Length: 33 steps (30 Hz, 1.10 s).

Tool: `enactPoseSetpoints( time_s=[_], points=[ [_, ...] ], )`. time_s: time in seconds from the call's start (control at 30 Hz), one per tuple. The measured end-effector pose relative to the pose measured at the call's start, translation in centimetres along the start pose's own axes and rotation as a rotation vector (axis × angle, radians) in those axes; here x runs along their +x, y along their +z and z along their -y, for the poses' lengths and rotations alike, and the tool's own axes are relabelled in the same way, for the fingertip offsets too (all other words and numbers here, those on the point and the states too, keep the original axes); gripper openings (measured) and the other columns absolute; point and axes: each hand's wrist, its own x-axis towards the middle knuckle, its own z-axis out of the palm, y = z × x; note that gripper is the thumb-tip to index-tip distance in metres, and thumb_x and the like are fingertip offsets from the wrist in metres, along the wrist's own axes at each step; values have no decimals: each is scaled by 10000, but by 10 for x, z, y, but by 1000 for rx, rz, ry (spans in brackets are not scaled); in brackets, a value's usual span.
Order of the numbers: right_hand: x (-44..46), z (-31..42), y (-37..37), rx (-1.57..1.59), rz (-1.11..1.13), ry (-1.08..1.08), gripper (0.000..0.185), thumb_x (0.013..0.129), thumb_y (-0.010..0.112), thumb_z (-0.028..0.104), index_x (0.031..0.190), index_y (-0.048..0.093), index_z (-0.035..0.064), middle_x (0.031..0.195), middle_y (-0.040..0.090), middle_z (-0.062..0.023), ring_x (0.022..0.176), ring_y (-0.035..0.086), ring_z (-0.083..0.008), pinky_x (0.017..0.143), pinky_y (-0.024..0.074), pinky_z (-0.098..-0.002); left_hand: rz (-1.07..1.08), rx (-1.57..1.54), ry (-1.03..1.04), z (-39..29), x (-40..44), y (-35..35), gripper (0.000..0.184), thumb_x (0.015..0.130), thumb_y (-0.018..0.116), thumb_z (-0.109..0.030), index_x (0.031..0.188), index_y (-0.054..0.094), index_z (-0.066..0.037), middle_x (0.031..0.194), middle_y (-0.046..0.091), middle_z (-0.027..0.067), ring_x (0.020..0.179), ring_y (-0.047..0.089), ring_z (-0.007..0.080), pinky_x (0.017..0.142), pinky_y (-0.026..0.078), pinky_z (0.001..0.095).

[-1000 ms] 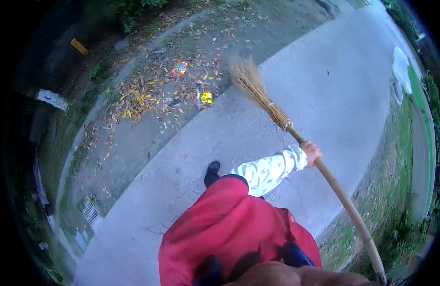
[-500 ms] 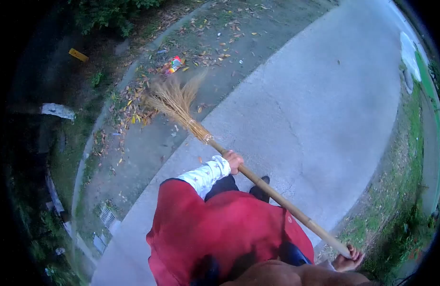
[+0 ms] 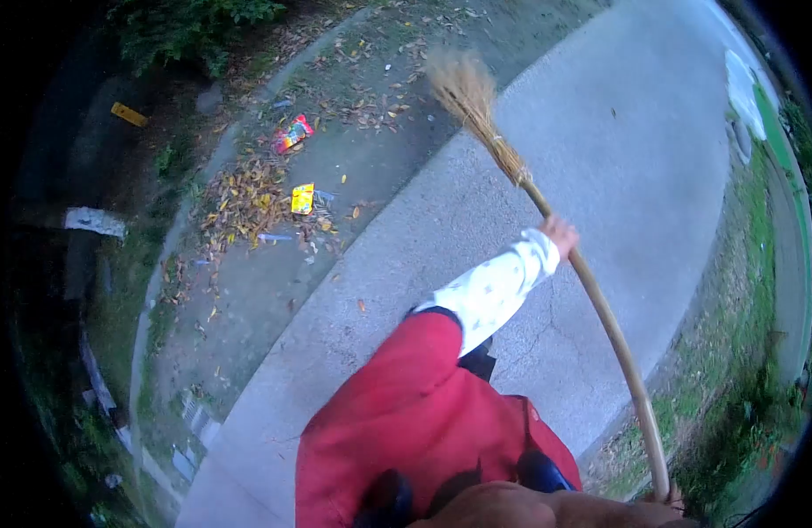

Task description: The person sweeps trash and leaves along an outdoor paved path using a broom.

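A straw broom with a long bamboo handle (image 3: 613,330) reaches diagonally across the path. My left hand (image 3: 560,236), in a white patterned sleeve, is wrapped round the handle just behind the bristles. At the handle's far end, by the lower right, my right hand (image 3: 675,500) grips it, mostly hidden. The bristles (image 3: 466,86) are over the border of dirt and concrete, slightly blurred. To their left on the dirt are a leaf pile (image 3: 247,201), a yellow wrapper (image 3: 303,199) and a red wrapper (image 3: 293,134).
A concrete path (image 3: 599,150) runs up to the right, with a grass strip (image 3: 731,308) beside it. On the left a low curb (image 3: 150,308) borders the dirt. A drain grate (image 3: 199,415) lies lower left, and a bush (image 3: 194,31) stands at the top.
The broom's bristles have swung up and right, away from the leaf pile. My left hand has moved up and right with the handle. The yellow wrapper now shows.
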Motion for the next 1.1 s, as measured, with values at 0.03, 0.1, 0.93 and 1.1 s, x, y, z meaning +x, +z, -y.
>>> enactPoseSetpoints(
  time_s=[0.03,0.1,0.93,1.1],
  points=[
    [-9,-8,68,267,-33,-61,212,831,455,131,646,353,125,557,325,9,547,377,-122,733,387,-318,-65,60,-139,30,18,53,82,715,568,-139,767,631,-154,828,594,20,910,546,217,889,384,425],
    [-27,-21,168,601,-76,-24,276,848,431,102,608,296,122,556,273,11,545,335,-127,763,372,-316,434,97,-288,82,30,45,191,788,524,-212,909,666,-172,1049,614,20,1073,524,191,914,385,384],
    [35,-11,177,849,85,1,244,844,452,106,648,309,131,501,280,41,479,314,-87,591,346,-260,-270,-130,134,112,-69,-133,149,558,617,-70,673,526,-96,734,500,74,767,509,282,723,411,408],
    [106,-30,237,858,-34,-172,259,819,436,85,617,283,139,542,260,15,525,290,-123,629,333,-287,-217,-117,224,142,141,-76,104,643,592,-106,743,567,-121,794,548,65,880,542,267,907,390,429]
  ],
)
